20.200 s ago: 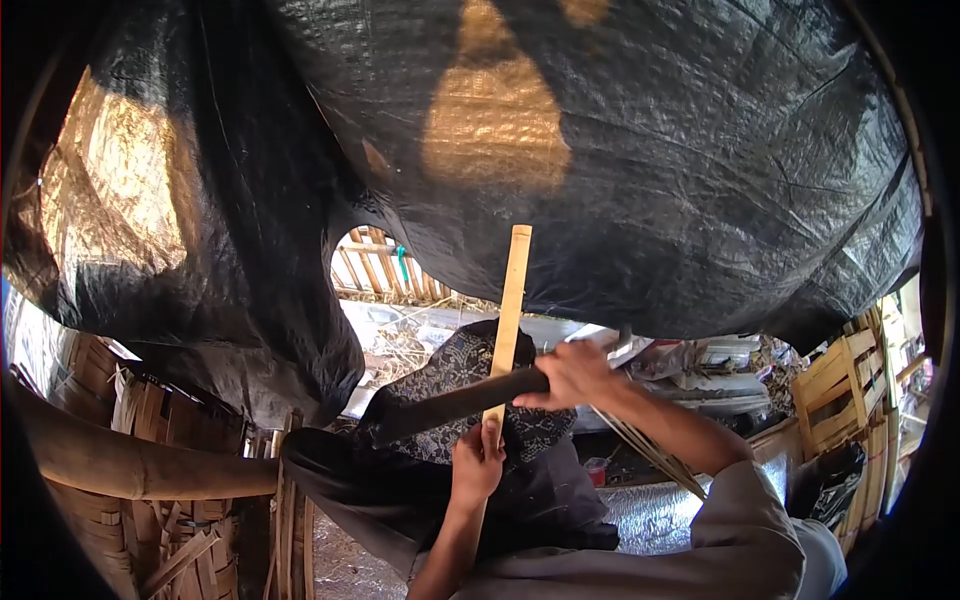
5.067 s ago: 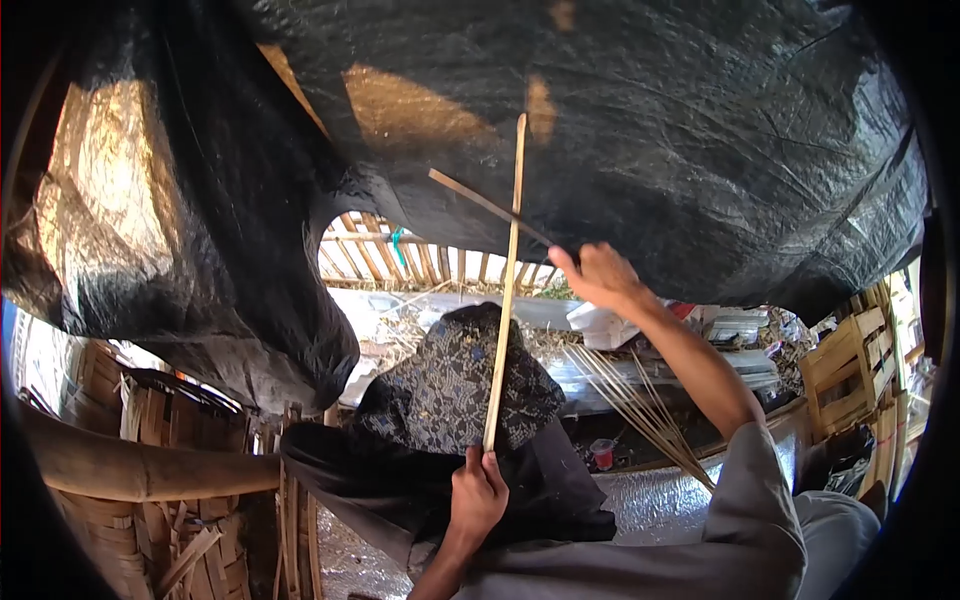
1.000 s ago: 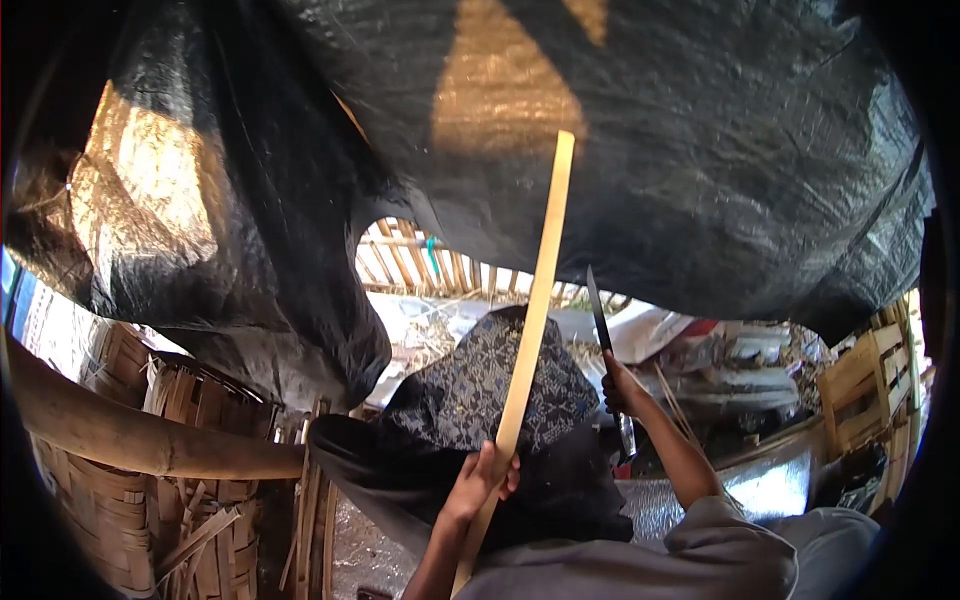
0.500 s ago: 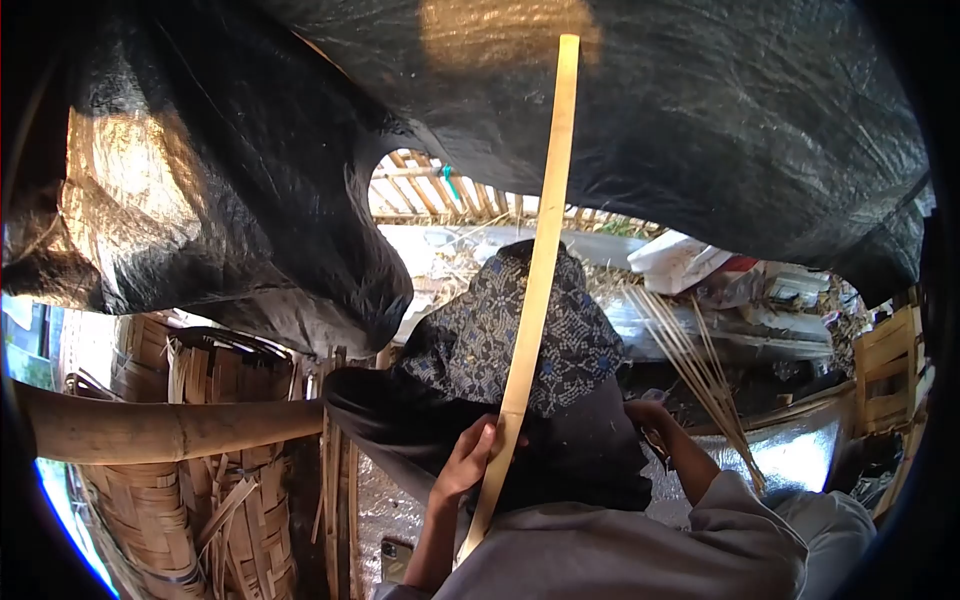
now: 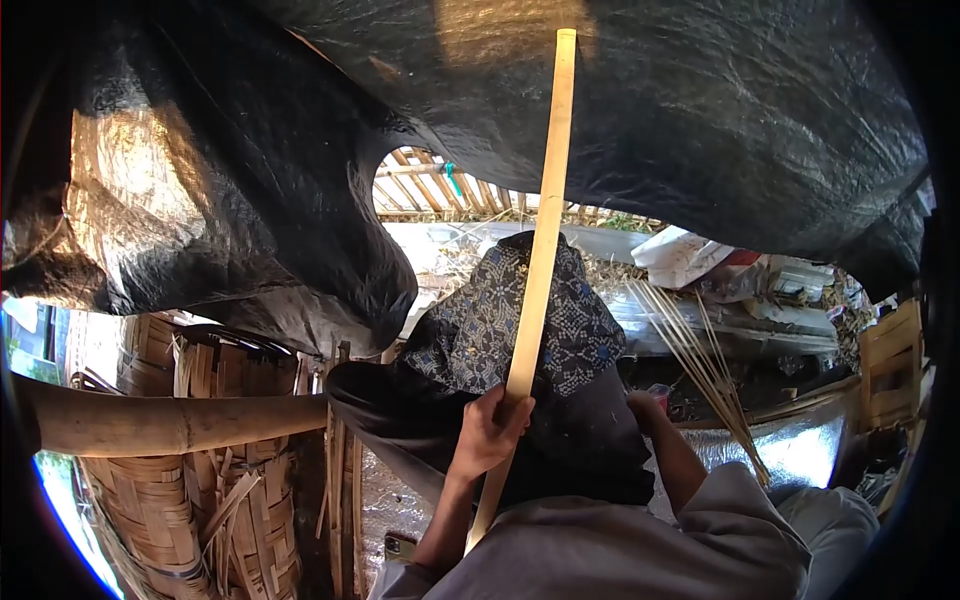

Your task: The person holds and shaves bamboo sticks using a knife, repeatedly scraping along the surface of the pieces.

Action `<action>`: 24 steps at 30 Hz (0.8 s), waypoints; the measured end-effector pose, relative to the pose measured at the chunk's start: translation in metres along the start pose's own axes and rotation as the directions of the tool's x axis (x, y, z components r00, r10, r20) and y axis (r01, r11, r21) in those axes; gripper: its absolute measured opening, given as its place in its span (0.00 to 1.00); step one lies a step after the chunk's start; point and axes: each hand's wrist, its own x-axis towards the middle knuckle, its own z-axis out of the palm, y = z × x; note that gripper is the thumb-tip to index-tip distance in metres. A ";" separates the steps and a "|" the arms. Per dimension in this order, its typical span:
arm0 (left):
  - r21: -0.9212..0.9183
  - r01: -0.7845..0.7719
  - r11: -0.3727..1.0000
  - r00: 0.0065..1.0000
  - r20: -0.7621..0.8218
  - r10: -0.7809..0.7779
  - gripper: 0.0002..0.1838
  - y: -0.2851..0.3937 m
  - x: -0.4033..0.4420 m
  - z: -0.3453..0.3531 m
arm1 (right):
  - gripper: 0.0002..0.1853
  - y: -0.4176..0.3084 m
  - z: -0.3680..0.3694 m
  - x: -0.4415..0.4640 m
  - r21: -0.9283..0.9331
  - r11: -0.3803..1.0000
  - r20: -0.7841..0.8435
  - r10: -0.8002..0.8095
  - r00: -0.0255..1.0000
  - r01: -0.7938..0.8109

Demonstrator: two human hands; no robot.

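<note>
A long, pale bamboo strip (image 5: 545, 240) stands up in front of me, its far end near the dark sheeting. My left hand (image 5: 490, 430) is closed around its lower part, and the near end runs down against my shirt. Under the strip, a patterned dark cloth (image 5: 480, 320) covers my lap and knees. My right hand (image 5: 645, 405) is low beside my right thigh. Its fingers are turned away and hidden, so whatever it may hold does not show. A small pinkish cup-like object (image 5: 659, 395) is just past it.
Black plastic sheeting (image 5: 700, 110) hangs low overhead. Several thin sticks (image 5: 700, 370) lean at the right. On the left are a thick bamboo pole (image 5: 180, 425) and woven bamboo baskets (image 5: 140, 510). A phone (image 5: 399, 546) lies near my left elbow.
My left hand has slid higher up the bamboo strip and its grip has turned, knuckles now on top. My right hand has shifted slightly, its fingers now less visible.
</note>
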 end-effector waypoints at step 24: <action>-0.638 0.322 0.699 0.891 0.455 0.005 0.30 0.009 0.011 -0.019 | 0.26 -0.067 -0.021 -0.027 0.378 0.925 -0.010 0.056 0.998 -0.048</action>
